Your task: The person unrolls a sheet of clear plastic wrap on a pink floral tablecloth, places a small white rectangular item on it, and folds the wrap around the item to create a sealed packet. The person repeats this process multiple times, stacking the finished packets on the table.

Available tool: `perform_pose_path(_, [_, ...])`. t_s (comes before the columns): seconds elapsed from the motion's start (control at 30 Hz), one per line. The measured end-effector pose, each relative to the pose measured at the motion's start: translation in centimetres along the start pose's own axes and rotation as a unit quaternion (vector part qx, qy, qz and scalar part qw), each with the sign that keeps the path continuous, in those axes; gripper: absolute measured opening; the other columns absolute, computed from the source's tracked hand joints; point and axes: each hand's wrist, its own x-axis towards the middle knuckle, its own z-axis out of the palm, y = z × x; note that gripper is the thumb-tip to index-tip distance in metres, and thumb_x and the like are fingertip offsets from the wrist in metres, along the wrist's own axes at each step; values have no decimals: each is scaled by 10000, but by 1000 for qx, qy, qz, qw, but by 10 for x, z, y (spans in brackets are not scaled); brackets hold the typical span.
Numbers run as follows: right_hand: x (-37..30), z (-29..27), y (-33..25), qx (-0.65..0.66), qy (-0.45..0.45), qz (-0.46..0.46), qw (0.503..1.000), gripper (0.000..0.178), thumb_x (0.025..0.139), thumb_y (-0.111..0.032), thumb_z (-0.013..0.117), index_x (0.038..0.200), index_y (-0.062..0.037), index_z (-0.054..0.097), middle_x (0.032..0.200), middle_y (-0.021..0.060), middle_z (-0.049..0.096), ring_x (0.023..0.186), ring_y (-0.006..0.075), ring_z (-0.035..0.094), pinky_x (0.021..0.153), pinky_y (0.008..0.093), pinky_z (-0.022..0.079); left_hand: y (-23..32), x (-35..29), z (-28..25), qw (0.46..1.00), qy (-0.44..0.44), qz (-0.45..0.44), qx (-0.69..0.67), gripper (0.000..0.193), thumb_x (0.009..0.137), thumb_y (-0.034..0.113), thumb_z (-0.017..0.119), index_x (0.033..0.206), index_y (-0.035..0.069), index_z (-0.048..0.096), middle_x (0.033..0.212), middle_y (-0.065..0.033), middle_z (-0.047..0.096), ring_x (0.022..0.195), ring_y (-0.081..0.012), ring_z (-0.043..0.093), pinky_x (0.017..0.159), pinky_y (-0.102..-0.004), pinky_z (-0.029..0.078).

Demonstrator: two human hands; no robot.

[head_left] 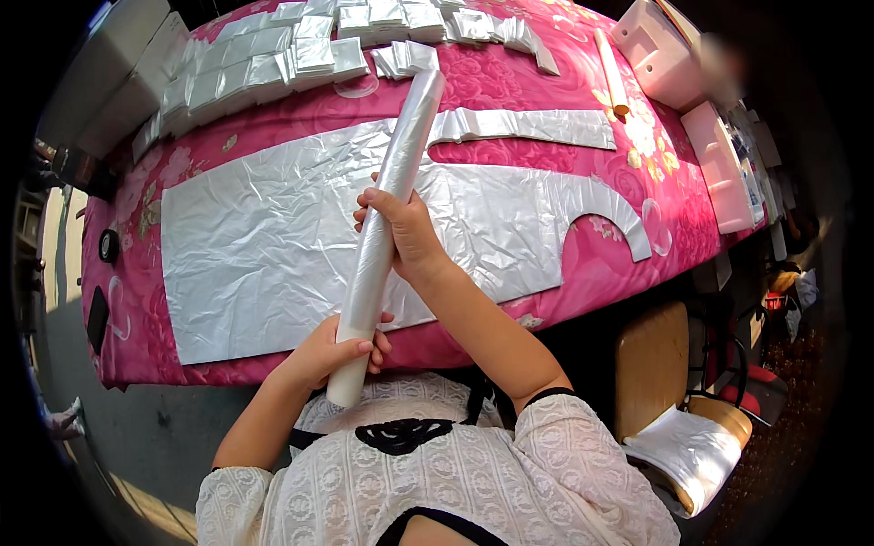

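A long roll of whitish plastic film [378,246] slants up and away from my body, held above the table. Its lower end is wrapped by the fingers of my left hand [339,350]. Higher up, about the middle of the roll, my right hand [402,227] grips it with the thumb across the front. Beneath lies a wrinkled, silvery-white plastic sheet [246,246] spread flat, apron-like in outline. Two strap-like strips extend from its right side, and the near one curves round. The roll and my arms hide part of the sheet.
A pink flowered cloth [510,82] covers the table. Folded plastic packets [246,77] are piled at the back. An orange-yellow tube [610,73] lies far right, near pale foam boxes [719,168]. Black tape [108,246] sits at left; a wooden chair [654,364] stands right.
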Motion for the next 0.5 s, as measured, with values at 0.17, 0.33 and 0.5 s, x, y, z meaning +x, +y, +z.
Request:
perform_pose_path(0.17, [-6,7,10,-9,11,-1,1000,635,742,-172,686,1223,24,321,895,99,512,763,164,563,679,306,511,-12,-8,-19,998,-57,5,-23,642,747,292,698,1225,-35,422,941,-79,580,797,-121,583,710,-281,510])
perform_pose_path(0.33, [-9,14,16,-68,36,-13,997,577,741,-161,686,1177,27,359,909,112,503,765,174,571,669,313,512,-7,-7,-9,992,78,56,85,747,733,466,667,1234,-15,393,1051,-94,563,849,-134,574,693,-297,520])
perform_pose_path(0.5, [-8,14,26,-64,78,-12,995,542,740,-148,683,1141,31,365,918,119,504,763,181,576,656,318,504,-10,-6,-10,986,162,44,17,657,797,530,546,1200,27,419,1037,-74,569,786,-137,573,659,-294,514])
